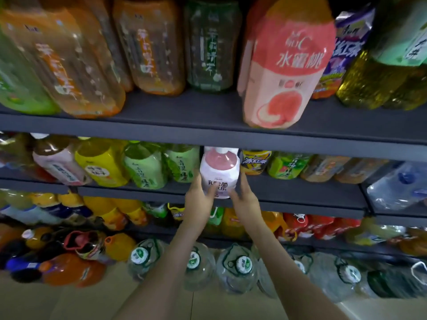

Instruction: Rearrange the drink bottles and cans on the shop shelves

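Left hand: the left hand (199, 199) gripped the lower left side of the pink-and-white bottle (218, 172), thumb laid across the label.
Right hand: the right hand (245, 200) gripped the lower right side of the same bottle, fingers curled round it.
Bottle: it stood upright at the front lip of the middle shelf (300, 195), cap close under the upper shelf (184, 107), between a green-labelled bottle (180, 162) and a black-and-yellow bottle (255, 161).
Base: whether it rested on the shelf or hung just off it could not be told.
Step in hand: probably seating this bottle in its slot or drawing it out; one view did not settle which.
Next move: if seating, it called for a level push rearward, cap kept clear of the shelf above, sides kept off both neighbours, then both grips eased.
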Available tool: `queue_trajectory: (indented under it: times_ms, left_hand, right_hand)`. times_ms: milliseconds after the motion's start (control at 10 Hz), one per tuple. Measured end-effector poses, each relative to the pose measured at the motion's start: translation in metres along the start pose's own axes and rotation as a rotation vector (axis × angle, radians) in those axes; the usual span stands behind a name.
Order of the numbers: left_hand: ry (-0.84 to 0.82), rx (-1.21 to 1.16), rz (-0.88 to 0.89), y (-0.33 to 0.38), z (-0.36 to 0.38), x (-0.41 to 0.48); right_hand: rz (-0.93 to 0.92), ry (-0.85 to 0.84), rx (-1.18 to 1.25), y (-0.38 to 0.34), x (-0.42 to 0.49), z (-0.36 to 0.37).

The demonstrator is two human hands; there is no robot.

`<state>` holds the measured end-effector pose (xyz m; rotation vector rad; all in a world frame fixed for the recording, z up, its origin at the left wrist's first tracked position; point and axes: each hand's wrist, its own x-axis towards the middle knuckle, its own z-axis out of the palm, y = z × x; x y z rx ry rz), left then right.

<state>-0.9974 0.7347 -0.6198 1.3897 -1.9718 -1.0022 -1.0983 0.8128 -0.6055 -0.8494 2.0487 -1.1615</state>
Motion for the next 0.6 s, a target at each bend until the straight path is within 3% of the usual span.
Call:
queue_trajectory:
  times_ms: [200,300,500,600]
  left_hand:
    - [0.193,0.024,0.081,-0.02,0.008,0.006]
    - [0.209,0.012,0.101,-0.017,0.007,0.005]
    - [0.003,0.009,0.02,0.003,-0.017,-0.017]
    - [-0.124,0.173,-0.118,0.023,-0.052,-0.04]
  right_hand:
    - [-0.135,0.111,-0.015,0.023,0.023,0.023]
    - [-0.164,0.125,-0.006,0.027,0.026,0.024]
    - [-0.071,0.046,-0.045,0.015,-0.002,0.023]
    - [-0.027,0.01,-0.126,-0.018,-0.045,0.024]
